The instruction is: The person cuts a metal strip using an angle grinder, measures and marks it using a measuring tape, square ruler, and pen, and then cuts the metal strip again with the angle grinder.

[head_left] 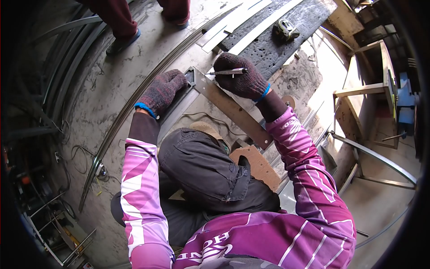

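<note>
Floor [134,62]: grey, scuffed, smudged with dark marks.
Left hand [162,92]: gloved, fingers closed over the metal tube near its end.
Metal tube [178,111]: dull grey, straight-sided, slanting beside the bent knee [188,152].
Flat metal blade [233,110]: brownish, worn, straight-edged, angled from the tube's end toward the right forearm.
Pen [232,71]: slim, silvery, tip by the blade's upper end.
Right hand [245,80]: gloved, gripping the pen.

Workshop: seemingly metal bars [77,62]
</note>
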The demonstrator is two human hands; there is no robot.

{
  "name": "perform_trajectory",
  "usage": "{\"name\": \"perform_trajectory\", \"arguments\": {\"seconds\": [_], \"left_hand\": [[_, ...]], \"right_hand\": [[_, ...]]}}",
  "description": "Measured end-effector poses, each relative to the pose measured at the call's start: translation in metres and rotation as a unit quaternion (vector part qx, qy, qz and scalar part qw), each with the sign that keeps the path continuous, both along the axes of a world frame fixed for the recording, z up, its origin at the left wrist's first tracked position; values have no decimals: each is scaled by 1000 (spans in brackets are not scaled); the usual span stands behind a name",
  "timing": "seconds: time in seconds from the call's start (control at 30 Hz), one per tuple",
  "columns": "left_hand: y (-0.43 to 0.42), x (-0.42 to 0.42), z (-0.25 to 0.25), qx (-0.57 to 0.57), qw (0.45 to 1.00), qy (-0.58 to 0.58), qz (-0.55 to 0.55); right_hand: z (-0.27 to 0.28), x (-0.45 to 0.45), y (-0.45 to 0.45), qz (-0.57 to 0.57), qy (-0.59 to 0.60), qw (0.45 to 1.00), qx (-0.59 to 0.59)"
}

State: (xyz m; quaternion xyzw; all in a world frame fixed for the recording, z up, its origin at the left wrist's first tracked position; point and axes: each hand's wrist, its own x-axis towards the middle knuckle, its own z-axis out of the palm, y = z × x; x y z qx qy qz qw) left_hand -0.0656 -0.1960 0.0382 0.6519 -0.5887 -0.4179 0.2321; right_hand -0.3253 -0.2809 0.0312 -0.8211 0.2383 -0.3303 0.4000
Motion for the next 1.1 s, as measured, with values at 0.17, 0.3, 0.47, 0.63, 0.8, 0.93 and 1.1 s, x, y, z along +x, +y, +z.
{"name": "perform_trajectory", "arguments": {"seconds": [0.17,0.3,0.47,0.63,0.8,0.93,1.1], "left_hand": [[0,-1,1,3,1000,24,16],[0,-1,1,-2,1000,24,13],[1,-1,2,-24,1000,5,0],[0,2,-1,-30,999,2,-22],[1,0,1,-15,1000,7,-14],[0,2,0,-21,1000,3,-23],[-1,1,1,-6,1000,13,-12]], "right_hand": [[3,0,1,-2,13,1000,-6],[4,1,2,-3,18,1000,3],[3,1,-1,9,28,1000,-7],[2,-1,-5,61,-50,996,43],[9,-8,-10,68,8,994,82],[13,-7,-8,45,9,993,105],[8,-3,-5,35,-16,995,90]]}}
